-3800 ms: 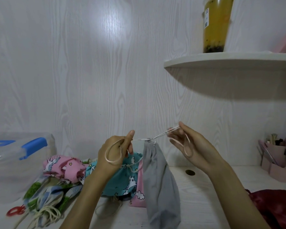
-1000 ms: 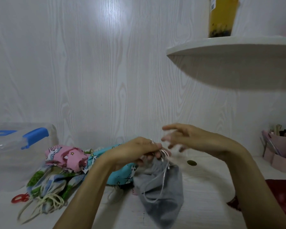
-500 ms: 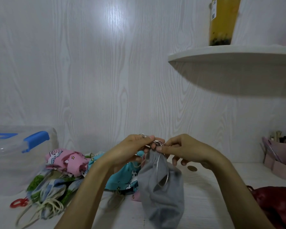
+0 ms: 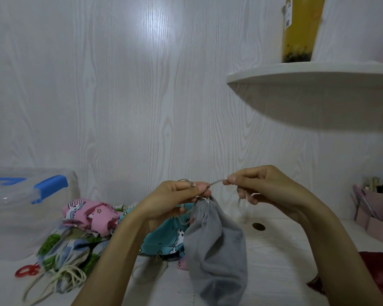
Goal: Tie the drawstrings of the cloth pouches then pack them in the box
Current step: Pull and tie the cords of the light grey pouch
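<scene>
A grey cloth pouch [image 4: 216, 246] hangs in front of me by its gathered neck, its lower end near the table. My left hand [image 4: 175, 200] pinches the pale drawstring [image 4: 217, 183] at the neck. My right hand [image 4: 261, 186] pinches the same drawstring a little to the right, and the cord is taut between the two hands. Behind lie a teal unicorn pouch [image 4: 164, 239], a pink pouch [image 4: 89, 214] and a green-and-blue pouch [image 4: 64, 250] in a heap. The clear plastic box [image 4: 16, 215] with blue latches stands at the far left.
A white shelf [image 4: 307, 74] juts out above right, with a yellow drink cup [image 4: 301, 29] on it. A pink organiser [image 4: 376, 215] with pens sits at the right. Dark red cloth [image 4: 380, 274] lies at the lower right. Red scissor handles [image 4: 28, 270] and a cable hole [image 4: 258, 226] are on the table.
My right hand has drawn the string out to the right, away from my left hand. The pouch, lowered a second ago, hangs raised again with its neck gathered.
</scene>
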Tool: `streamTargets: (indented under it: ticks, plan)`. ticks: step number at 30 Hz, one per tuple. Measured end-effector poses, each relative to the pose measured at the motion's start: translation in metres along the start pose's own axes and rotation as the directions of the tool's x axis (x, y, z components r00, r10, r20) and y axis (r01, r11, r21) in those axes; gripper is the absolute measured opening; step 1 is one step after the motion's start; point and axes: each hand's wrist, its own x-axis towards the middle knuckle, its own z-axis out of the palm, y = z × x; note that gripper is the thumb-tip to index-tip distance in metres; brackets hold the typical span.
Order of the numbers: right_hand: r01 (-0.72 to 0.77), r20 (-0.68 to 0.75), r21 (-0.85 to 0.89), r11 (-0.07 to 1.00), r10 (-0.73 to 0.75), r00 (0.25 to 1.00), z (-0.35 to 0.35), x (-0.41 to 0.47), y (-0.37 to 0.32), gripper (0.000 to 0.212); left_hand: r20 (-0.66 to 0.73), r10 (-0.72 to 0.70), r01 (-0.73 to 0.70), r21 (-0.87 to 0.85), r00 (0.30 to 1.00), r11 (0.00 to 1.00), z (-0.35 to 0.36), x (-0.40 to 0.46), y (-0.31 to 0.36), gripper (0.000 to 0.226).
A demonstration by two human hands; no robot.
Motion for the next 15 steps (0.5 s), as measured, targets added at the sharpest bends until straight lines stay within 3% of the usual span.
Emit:
streamTargets:
  ticks: [4, 10, 15]
  plan:
    - [0.000, 0.085, -0.127, 0.992, 0.011, 0.996, -0.002, -0.009, -0.006, 0.016, -0.052, -0.008, 0.004, -0.076, 0.999, 0.997, -0.001, 0.000, -0.001, 0.017]
    - [0.046, 0.198, -0.277, 0.960, 0.010, 0.980, 0.001, -0.011, -0.009, 0.023, -0.072, 0.006, -0.008, -0.028, 0.997, 1.000, -0.002, -0.001, 0.001, 0.007]
    - [0.028, 0.076, -0.240, 0.970, -0.010, 0.997, 0.009, -0.001, 0.001, 0.024, -0.063, 0.049, -0.048, 0.012, 0.997, 0.999, -0.001, 0.000, 0.002, 0.008]
